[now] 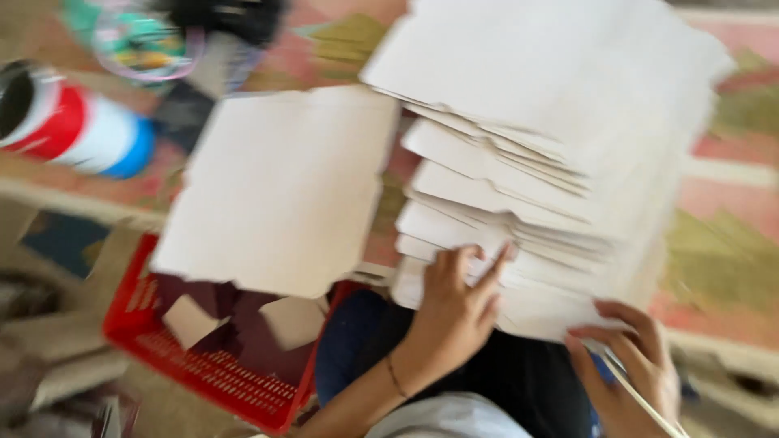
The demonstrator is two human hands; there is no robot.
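- Head view: a tall stack of white card sheets (552, 154) is seen resting on the person's lap, its near edges fanned and uneven; a single white sheet (280, 191) lies to its left, over the red plastic basket (211, 369).
- The left hand (454, 312) is laid flat on the near edge of the stack, fingers spread and thumb raised; nothing is gripped by it, the sheets are only pressed or riffled.
- The right hand (637, 365) is placed at the stack's near right corner, fingers curled lightly over the lowest sheets; a thin pale strip is seen beneath it, though whether it is held cannot be told.
- The picture is blurred by motion, so finer details are left unsaid.
- As a judgement: a single sheet is best separated by sliding the left fingertips under one edge while the pile is steadied from the right corner.
- The leaning stack could slip, so the pressure should be kept downward and even.
- A red, white and blue tin (69, 122) lies well apart, on the patterned rug (730, 219).
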